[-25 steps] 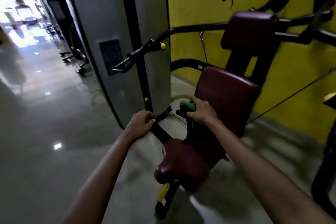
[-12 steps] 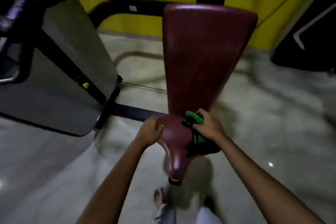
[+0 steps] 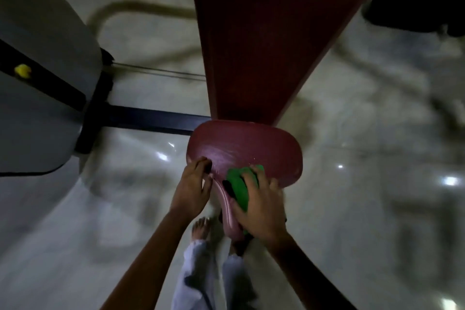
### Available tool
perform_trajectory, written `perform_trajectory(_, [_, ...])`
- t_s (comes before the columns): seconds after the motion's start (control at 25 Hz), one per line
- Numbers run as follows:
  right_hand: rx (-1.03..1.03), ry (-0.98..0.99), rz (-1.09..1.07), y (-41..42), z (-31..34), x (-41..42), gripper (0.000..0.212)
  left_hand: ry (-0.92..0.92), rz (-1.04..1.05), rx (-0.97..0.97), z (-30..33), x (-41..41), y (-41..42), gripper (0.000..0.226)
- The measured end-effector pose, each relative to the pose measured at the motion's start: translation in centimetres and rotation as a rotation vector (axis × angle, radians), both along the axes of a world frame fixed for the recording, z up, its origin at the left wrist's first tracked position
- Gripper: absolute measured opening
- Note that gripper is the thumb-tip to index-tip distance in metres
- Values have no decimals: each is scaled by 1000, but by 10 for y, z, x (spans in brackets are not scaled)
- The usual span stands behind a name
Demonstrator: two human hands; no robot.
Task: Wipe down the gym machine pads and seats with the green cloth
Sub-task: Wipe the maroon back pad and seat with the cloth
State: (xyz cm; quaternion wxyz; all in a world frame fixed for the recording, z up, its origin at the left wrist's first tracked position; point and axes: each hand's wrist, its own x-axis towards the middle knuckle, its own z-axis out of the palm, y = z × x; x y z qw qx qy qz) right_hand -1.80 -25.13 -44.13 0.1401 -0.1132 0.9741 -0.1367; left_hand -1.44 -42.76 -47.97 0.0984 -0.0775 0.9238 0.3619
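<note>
the right hand [image 3: 261, 205] presses the cloth [image 3: 239, 184] flat on the seat [image 3: 251, 146], near its front right edge, fingers spread over the fabric rather than curled round it. unwiped seat lies ahead of the fingertips, toward the back pad [image 3: 264, 45]; the narrow nose runs back toward the person. the left hand [image 3: 192, 184] grips the seat's left edge, nearer the nose. motion blur hides the cloth's full outline.
</note>
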Motion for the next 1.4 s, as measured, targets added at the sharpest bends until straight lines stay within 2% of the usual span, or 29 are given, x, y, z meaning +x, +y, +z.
perform_trajectory(0.2, [40,175,204,0,-29,41,45,120,-80,-98,-31,-23,-2,48])
perform_trajectory(0.28, [38,195,119,-6,-28,11,44,157,-107,-119,-38,-24,-3,47])
perform_trajectory(0.4, [117,-2,-200,-21,-34,-67,51,165,-126,-145,-39,-23,-3,47])
perform_trajectory(0.44, [121,-45,-246,-22,-36,-80,54,157,-120,-143,-36,-24,-1,47])
perform_trajectory(0.52, [82,11,-239,-24,-31,-69,56,131,-85,-118,-31,-28,5,51])
perform_trajectory(0.64, [2,125,-195,-21,-17,0,45,105,-73,-127,-30,-30,18,54])
perform_trajectory(0.72, [28,63,-184,-14,-26,-22,45,97,-30,-133,-31,-34,31,53])
perform_trajectory(0.8, [103,-24,-283,-6,-38,-80,51,48,48,-84,-27,-37,39,48])
perform_trajectory(0.88, [116,-41,-358,-1,-42,-104,54,22,77,-71,-26,-37,45,48])
perform_trajectory(1.04, [43,42,-354,4,-36,-41,55,32,35,-205,-30,-34,49,55])
perform_trajectory(1.24, [109,-58,-462,28,-53,-123,53,49,-32,-339,-31,-35,52,57])
perform_trajectory(1.32, [113,-17,-464,25,-53,-107,55,40,-16,-345,-35,-36,58,58])
perform_trajectory(1.4, [77,41,-348,22,-50,-66,57,4,50,-327,-33,-38,67,62])
